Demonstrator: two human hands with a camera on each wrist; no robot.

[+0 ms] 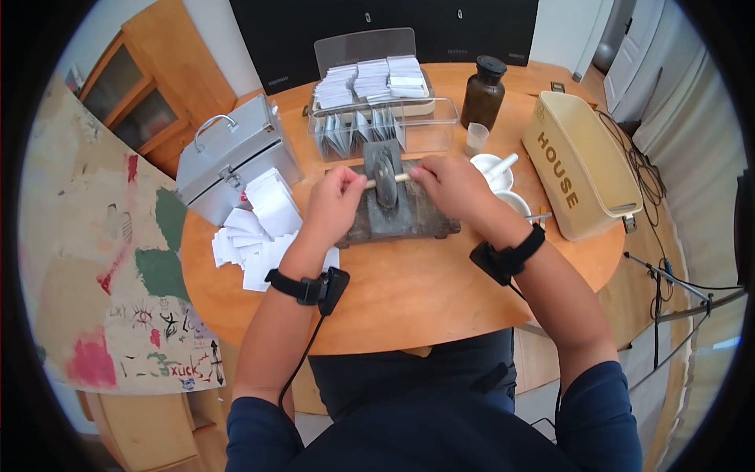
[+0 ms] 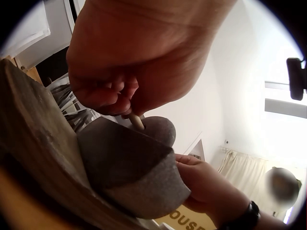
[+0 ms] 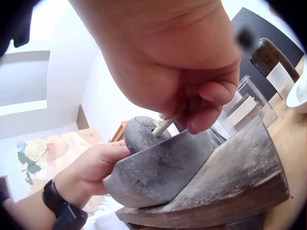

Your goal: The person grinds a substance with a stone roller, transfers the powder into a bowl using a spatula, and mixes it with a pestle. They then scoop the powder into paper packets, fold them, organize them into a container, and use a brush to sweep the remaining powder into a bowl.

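Gripping the rod (image 3: 164,126), left hand (image 1: 329,203) and right hand (image 1: 454,187) curl round its ends; the wheel (image 1: 385,182) it pierces stands in the trough (image 1: 387,223). Papers (image 1: 266,224) crowd the left, bowls (image 1: 500,184) the right, a tray (image 1: 432,135) behind. The right wrist view shows the wheel's hole (image 3: 154,129), hidden from the head view.

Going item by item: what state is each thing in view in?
Left hand: gripping the rod
Right hand: gripping the rod's other end
Wheel: upright in the trough
Rear clear box: lid raised, holding white packets
Silver case: seemingly closed, handle raised
Dark bottle: capped, upright
Small cup: upright
HOUSE bin: open-topped, upright
White pestle: resting in a white bowl
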